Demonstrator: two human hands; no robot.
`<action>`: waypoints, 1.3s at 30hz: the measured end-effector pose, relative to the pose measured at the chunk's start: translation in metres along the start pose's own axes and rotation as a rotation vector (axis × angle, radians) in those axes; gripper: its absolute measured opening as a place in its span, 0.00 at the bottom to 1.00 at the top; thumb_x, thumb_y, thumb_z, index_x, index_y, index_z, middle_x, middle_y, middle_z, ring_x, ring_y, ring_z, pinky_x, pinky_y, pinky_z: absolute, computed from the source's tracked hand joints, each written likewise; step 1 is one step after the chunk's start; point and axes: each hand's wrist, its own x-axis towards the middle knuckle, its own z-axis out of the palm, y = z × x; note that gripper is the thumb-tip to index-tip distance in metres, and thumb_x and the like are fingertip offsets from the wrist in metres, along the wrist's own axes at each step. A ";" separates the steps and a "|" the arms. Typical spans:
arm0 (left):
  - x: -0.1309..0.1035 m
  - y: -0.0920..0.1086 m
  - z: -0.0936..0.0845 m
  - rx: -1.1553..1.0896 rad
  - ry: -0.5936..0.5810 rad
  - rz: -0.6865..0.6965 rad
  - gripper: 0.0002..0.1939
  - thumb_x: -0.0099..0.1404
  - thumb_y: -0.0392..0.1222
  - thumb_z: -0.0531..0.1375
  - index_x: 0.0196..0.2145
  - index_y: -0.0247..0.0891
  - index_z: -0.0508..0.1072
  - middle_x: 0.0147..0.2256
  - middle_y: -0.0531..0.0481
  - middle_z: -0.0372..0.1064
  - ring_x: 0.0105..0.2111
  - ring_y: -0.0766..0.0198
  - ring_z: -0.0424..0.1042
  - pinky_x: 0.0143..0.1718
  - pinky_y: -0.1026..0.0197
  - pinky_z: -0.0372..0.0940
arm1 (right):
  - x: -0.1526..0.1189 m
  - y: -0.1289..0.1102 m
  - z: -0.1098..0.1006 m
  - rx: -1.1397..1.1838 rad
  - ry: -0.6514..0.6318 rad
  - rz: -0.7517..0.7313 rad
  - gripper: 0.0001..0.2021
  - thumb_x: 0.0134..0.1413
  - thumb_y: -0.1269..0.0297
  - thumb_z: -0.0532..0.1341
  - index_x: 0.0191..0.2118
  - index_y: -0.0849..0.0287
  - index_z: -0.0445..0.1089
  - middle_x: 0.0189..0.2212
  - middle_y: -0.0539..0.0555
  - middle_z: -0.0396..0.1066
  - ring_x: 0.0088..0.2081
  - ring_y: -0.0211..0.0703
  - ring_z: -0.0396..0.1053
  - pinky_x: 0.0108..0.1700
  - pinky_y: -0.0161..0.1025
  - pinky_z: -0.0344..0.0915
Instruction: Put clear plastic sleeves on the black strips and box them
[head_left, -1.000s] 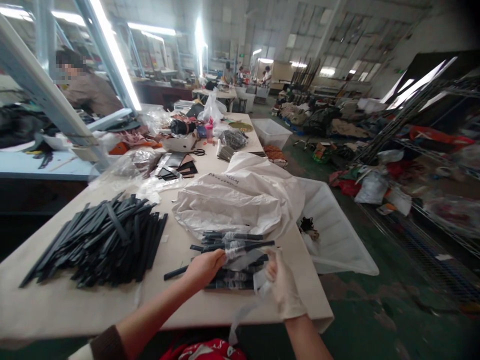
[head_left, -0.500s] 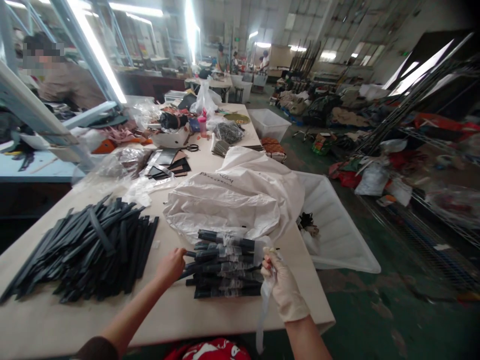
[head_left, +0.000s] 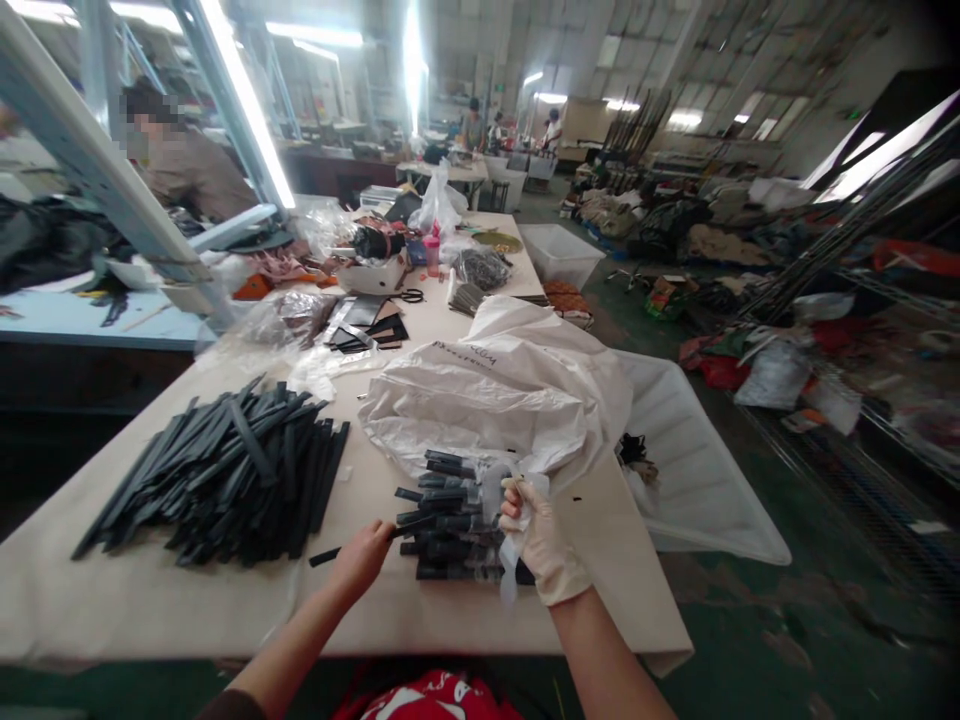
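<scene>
A dark strip (head_left: 324, 556) is pinched in my bare left hand (head_left: 361, 562), its ends sticking out on both sides of the fingers. Just right of it lie several bundles of dark strips (head_left: 450, 522), each wrapped round the middle with clear plastic. My right hand (head_left: 546, 545), in a pale glove, is closed on a translucent plastic strip (head_left: 509, 572) that hangs down from the fingers over the right part of the bundles. A large heap of loose dark strips (head_left: 232, 480) spreads across the table to the left.
A crumpled white sack (head_left: 480, 400) lies behind the bundles on the cloth-covered table (head_left: 360, 625). Beyond it are scissors (head_left: 409, 296), plastic bags and a pink bottle (head_left: 431, 255). A white bin (head_left: 712, 470) stands beyond the right edge. A person (head_left: 187, 165) sits at back left.
The view has turned slightly left. My left hand now has the dark strip showing on both sides of it. My gloved hand has come further left over the bundles with the plastic strip.
</scene>
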 end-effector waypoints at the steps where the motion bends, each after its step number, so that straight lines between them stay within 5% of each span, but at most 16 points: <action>1: -0.010 -0.005 -0.005 -0.010 0.014 -0.012 0.12 0.64 0.39 0.46 0.37 0.39 0.68 0.36 0.46 0.69 0.34 0.59 0.69 0.34 0.61 0.59 | -0.003 0.003 0.002 -0.018 0.006 -0.007 0.11 0.31 0.63 0.69 0.24 0.62 0.71 0.16 0.44 0.61 0.16 0.26 0.53 0.15 0.26 0.46; 4: -0.037 0.005 -0.034 -0.187 0.107 -0.064 0.13 0.65 0.45 0.45 0.33 0.38 0.65 0.28 0.49 0.66 0.29 0.60 0.67 0.31 0.62 0.58 | -0.016 0.016 0.014 -0.141 0.057 -0.095 0.11 0.35 0.61 0.69 0.28 0.60 0.72 0.21 0.46 0.66 0.21 0.29 0.60 0.19 0.28 0.56; 6: -0.045 0.033 -0.060 -0.445 0.172 -0.017 0.14 0.64 0.49 0.46 0.34 0.38 0.64 0.27 0.52 0.65 0.29 0.62 0.66 0.30 0.64 0.58 | -0.025 0.028 0.028 -0.211 0.049 -0.207 0.11 0.35 0.60 0.69 0.29 0.58 0.72 0.26 0.47 0.70 0.27 0.33 0.65 0.27 0.31 0.62; 9: -0.040 0.087 -0.095 -0.732 0.093 0.153 0.15 0.62 0.51 0.48 0.32 0.37 0.65 0.24 0.55 0.62 0.26 0.66 0.62 0.26 0.67 0.56 | -0.038 0.047 0.046 -0.284 0.000 -0.348 0.12 0.34 0.60 0.69 0.28 0.57 0.71 0.27 0.48 0.70 0.31 0.37 0.65 0.32 0.34 0.62; 11: -0.030 0.112 -0.111 -0.780 0.146 0.165 0.12 0.60 0.48 0.50 0.30 0.36 0.65 0.23 0.56 0.60 0.25 0.67 0.61 0.26 0.67 0.54 | -0.047 0.057 0.051 -0.369 -0.024 -0.329 0.11 0.35 0.60 0.69 0.26 0.58 0.70 0.23 0.46 0.68 0.26 0.35 0.62 0.29 0.33 0.60; 14: -0.021 0.123 -0.125 -0.712 0.179 0.192 0.11 0.58 0.47 0.51 0.29 0.36 0.65 0.23 0.56 0.59 0.25 0.67 0.60 0.25 0.66 0.53 | -0.059 0.064 0.048 -0.470 -0.141 -0.171 0.11 0.37 0.59 0.68 0.21 0.59 0.67 0.18 0.45 0.62 0.21 0.32 0.56 0.24 0.32 0.55; 16: -0.024 0.120 -0.132 -0.653 0.138 0.219 0.13 0.59 0.50 0.50 0.29 0.37 0.65 0.22 0.57 0.58 0.24 0.67 0.59 0.24 0.66 0.52 | -0.064 0.061 0.043 -0.411 -0.170 -0.123 0.12 0.35 0.58 0.69 0.21 0.59 0.67 0.18 0.44 0.61 0.20 0.31 0.54 0.23 0.32 0.53; 23: -0.074 0.107 -0.135 -0.567 -0.010 0.247 0.16 0.63 0.51 0.44 0.29 0.38 0.64 0.19 0.58 0.55 0.20 0.69 0.56 0.21 0.67 0.50 | -0.057 0.020 0.026 -0.075 0.099 -0.268 0.21 0.22 0.53 0.71 0.18 0.60 0.61 0.13 0.41 0.54 0.15 0.27 0.47 0.17 0.30 0.44; 29: -0.088 0.117 -0.126 -0.607 -0.006 0.261 0.16 0.63 0.50 0.45 0.30 0.37 0.65 0.20 0.57 0.58 0.21 0.68 0.58 0.22 0.67 0.52 | -0.058 0.025 0.030 -0.215 0.279 -0.504 0.21 0.28 0.49 0.68 0.17 0.59 0.59 0.15 0.43 0.56 0.18 0.30 0.52 0.21 0.32 0.50; 34: -0.060 0.134 -0.137 -0.653 0.121 0.231 0.13 0.58 0.49 0.51 0.28 0.36 0.66 0.21 0.57 0.57 0.23 0.69 0.58 0.24 0.68 0.51 | -0.069 0.042 0.045 -0.457 0.228 -0.601 0.18 0.35 0.51 0.66 0.21 0.59 0.62 0.17 0.44 0.58 0.20 0.32 0.54 0.23 0.33 0.52; 39: -0.043 0.139 -0.132 -0.701 0.116 0.232 0.13 0.57 0.49 0.52 0.25 0.36 0.65 0.19 0.59 0.53 0.21 0.70 0.54 0.22 0.68 0.50 | -0.074 0.043 0.049 -0.371 0.019 -0.340 0.19 0.35 0.51 0.66 0.17 0.59 0.61 0.16 0.44 0.58 0.18 0.30 0.52 0.22 0.32 0.52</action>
